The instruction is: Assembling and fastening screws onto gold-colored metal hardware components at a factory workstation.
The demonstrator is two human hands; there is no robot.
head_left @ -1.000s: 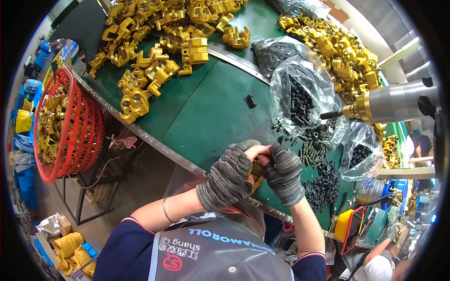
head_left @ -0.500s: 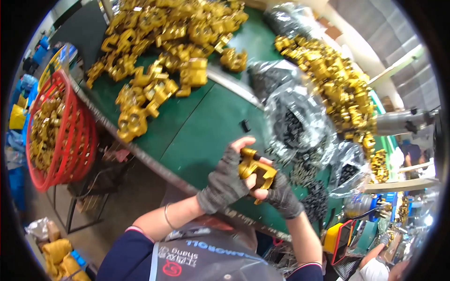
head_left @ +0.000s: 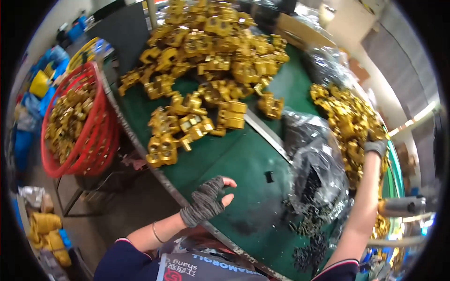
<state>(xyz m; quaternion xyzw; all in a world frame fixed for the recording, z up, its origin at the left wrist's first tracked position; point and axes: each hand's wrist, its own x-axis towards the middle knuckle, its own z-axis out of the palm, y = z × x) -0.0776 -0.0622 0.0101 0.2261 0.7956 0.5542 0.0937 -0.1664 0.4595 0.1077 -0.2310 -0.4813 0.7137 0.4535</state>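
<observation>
While two gloved hands reach, one red basket (head_left: 96, 136) holds brass parts (head_left: 65, 124).

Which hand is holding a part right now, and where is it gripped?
Left hand holds nothing, open above the green table. Right hand is on the gold parts; grip cannot be told.

A green-topped work table (head_left: 243, 164) with a metal edge fills the middle of the workshop, standing on a dull grey-brown floor (head_left: 126, 210) that shows at lower left. Beside the table's left edge a red wire basket (head_left: 101, 136) rests on a dark metal frame stand (head_left: 70, 201), with blue and yellow bags (head_left: 33, 89) heaped along the far left and yellow bundles (head_left: 44, 229) lying on the floor below. At upper right a pale wall (head_left: 389, 61) rises behind a cardboard box (head_left: 300, 30), and a bright strip of light (head_left: 417, 117) glares near the right rim.
</observation>
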